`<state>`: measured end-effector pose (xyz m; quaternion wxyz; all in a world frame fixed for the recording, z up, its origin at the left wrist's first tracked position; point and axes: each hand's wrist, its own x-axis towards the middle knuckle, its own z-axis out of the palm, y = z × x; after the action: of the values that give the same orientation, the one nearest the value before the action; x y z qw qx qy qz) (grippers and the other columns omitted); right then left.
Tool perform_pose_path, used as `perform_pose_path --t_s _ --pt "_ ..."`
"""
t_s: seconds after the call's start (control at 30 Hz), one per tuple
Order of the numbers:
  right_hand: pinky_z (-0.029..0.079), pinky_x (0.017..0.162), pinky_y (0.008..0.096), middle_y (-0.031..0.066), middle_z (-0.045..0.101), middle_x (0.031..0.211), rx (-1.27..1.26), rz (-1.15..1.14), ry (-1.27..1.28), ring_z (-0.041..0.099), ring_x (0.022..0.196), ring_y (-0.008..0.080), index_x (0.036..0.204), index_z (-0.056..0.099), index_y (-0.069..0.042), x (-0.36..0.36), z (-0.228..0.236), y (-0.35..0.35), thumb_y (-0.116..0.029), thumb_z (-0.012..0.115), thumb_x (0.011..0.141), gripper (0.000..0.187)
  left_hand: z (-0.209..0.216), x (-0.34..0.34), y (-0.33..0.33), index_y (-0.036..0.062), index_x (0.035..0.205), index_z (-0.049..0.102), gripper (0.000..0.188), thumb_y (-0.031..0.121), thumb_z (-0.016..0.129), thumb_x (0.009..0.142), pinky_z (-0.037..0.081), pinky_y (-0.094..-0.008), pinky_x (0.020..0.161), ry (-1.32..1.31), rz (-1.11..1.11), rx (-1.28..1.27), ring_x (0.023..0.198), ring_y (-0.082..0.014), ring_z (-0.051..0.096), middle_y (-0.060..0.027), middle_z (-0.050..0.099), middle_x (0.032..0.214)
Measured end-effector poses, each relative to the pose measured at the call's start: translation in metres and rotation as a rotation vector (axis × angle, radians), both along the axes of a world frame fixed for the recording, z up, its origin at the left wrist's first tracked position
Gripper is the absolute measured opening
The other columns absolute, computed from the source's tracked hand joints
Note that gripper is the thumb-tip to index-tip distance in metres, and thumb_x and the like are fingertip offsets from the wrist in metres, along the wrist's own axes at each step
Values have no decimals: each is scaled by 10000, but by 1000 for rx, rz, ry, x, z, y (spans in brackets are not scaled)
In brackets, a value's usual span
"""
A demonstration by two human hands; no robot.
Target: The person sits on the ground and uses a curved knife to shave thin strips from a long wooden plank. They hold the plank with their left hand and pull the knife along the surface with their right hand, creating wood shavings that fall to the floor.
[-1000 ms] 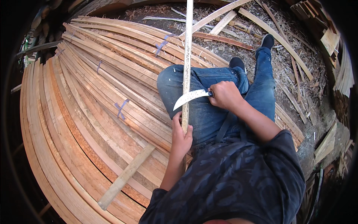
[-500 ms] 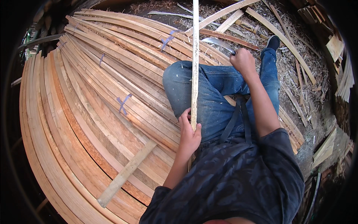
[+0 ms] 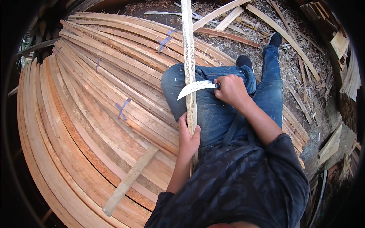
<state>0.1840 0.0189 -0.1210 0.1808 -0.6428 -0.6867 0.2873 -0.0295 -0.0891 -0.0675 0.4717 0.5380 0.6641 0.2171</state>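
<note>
A long, narrow wooden strip (image 3: 189,49) stretches away from my body across my bent left leg, its face pale with dark specks. Wrapped round its near part is my left hand (image 3: 188,136), thumb on one side and fingers on the other. My right hand (image 3: 232,89) is closed on the dark handle of a curved knife (image 3: 195,87). The blade lies across the strip, beyond my left hand, its tip pointing left. Whether the edge bites into the wood I cannot tell.
Long planks (image 3: 76,125) fan out on my left, some bundled with purple ties (image 3: 122,109). A short wooden bar (image 3: 129,182) lies across them. Shavings (image 3: 292,76) and loose strips (image 3: 285,40) litter the ground at right. More wood scraps (image 3: 330,146) lie at the far right.
My right hand has brought the knife left and nearer, from beyond my knee onto the strip. The strip has shifted slightly left and now shows a broader face. My left hand still grips it.
</note>
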Motion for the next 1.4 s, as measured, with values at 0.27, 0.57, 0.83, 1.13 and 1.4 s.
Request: perform_pose_path --t_s 0.27,0.57,0.83,1.13,1.4 --pt "549 658 449 200 665 693 -14 -81 -169 667 668 374 782 752 -86 18 -8 55 -189 662 676 173 16 17 2 -29 1354 377 494 -8 531 885 339 -410 1053 196 -86 99 1164 -354 472 -231 447 1227" --pt "544 761 487 263 679 818 15 -269 -207 676 802 409 852 741 -14 50 -27 99 -218 648 699 271 23 22 6 -20 1389 352 504 -29 475 900 365 -447 1025 187 -87 89 1123 -393 472 -242 417 1209" --pt "536 729 505 285 650 721 -22 -370 39 667 753 440 725 694 24 68 -21 67 -224 634 716 255 13 11 -4 -24 1361 375 492 -4 521 891 351 -427 1037 168 -85 106 1156 -364 472 -228 448 1215" --pt "555 679 474 226 672 722 33 -124 -113 681 705 395 716 693 15 23 -11 96 -216 667 664 238 22 18 -6 -25 1394 380 516 -33 486 889 384 -425 1000 274 -125 141 1098 -369 485 -239 423 1199" --pt "514 848 494 333 660 945 -234 -566 -14 660 925 454 887 693 89 148 -73 150 -228 596 765 353 14 2 -29 -18 1328 431 461 -47 517 876 488 -346 888 78 6 41 967 -241 602 -178 482 1166"
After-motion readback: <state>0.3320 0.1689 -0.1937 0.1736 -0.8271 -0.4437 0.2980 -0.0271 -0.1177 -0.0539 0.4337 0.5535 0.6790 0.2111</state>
